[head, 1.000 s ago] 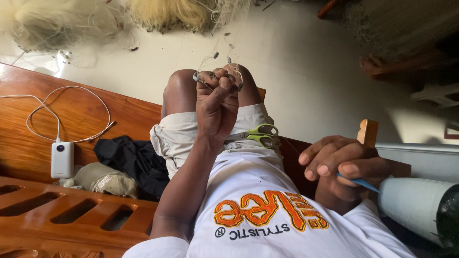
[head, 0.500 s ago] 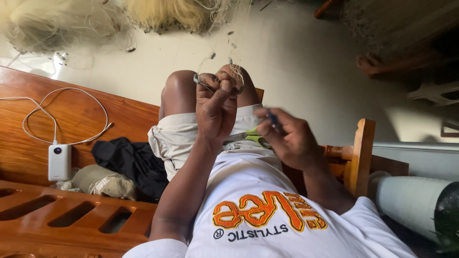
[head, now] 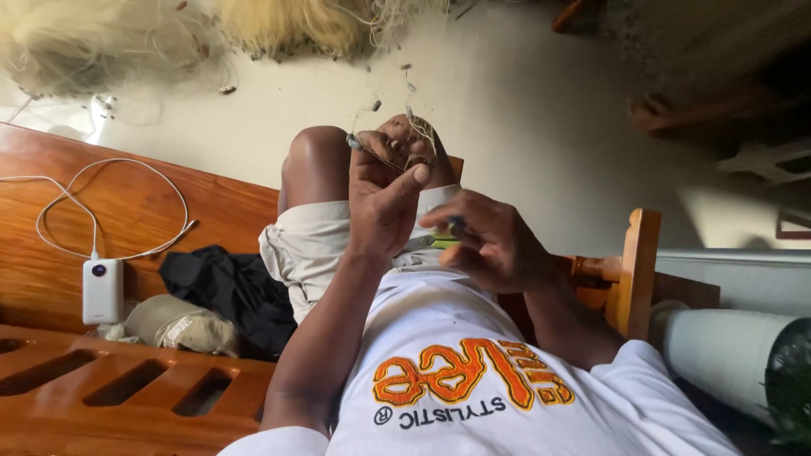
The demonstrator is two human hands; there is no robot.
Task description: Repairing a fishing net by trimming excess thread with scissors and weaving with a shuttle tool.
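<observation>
My left hand (head: 390,186) is raised against my bent knee (head: 319,165), pinching thin fishing-net twine (head: 420,131) with small grey sinkers (head: 352,141) on it. The twine runs up toward a heap of pale net (head: 279,25) at the top. Just right of the left wrist, over my lap, my right hand (head: 490,247) pinches a small dark blue tool (head: 457,225). A pair of green-handled scissors (head: 432,241) lies on my beige shorts (head: 312,245), partly hidden by the right hand.
I sit on a wooden bench (head: 127,211) with a slatted rail (head: 110,388). A white power bank (head: 102,290) with a white cable (head: 118,181), dark cloth (head: 224,287) and a beige bundle (head: 182,325) lie at left. A wooden post (head: 639,270) and a grey-white roll (head: 726,355) stand at right.
My right hand has moved from beside the wooden post at right to the middle over my lap, close to the left wrist, with the blue tool. The left hand stayed at the knee.
</observation>
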